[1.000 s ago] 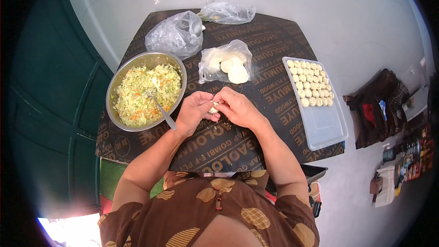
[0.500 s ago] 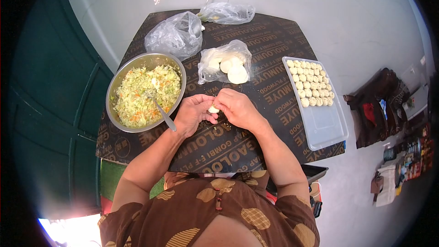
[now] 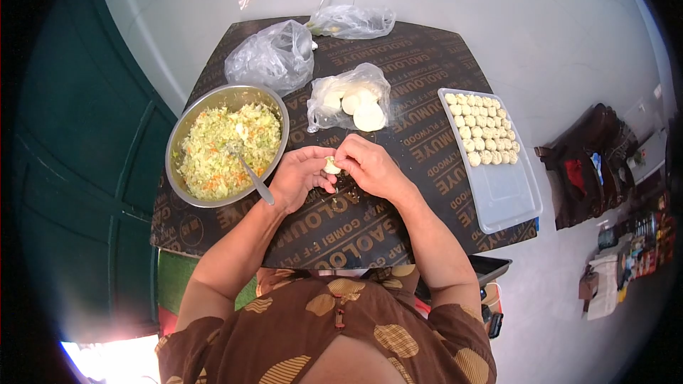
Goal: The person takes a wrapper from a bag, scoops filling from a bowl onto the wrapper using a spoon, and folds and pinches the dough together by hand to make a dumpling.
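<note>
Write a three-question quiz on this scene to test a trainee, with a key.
1. True or false: the spoon reaches over the rim of the metal bowl.
2. Where do the dumplings sit on the tray: (a) at its near end; (b) at its far end; (c) spread all over it?
3. What is between the left hand and the right hand?

Key: 1. True. 2. (b). 3. A small piece of dough.

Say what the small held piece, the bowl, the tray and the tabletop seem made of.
Held piece: probably dough, matte; it looks pale and folded.
Bowl: likely stainless steel, smooth, with a shiny grey rim.
Tray: apparently plastic, smooth; its bare end looks cloudy, translucent.
Tabletop: probably coated plywood, dark; "PLYWOOD" is printed on it.
</note>
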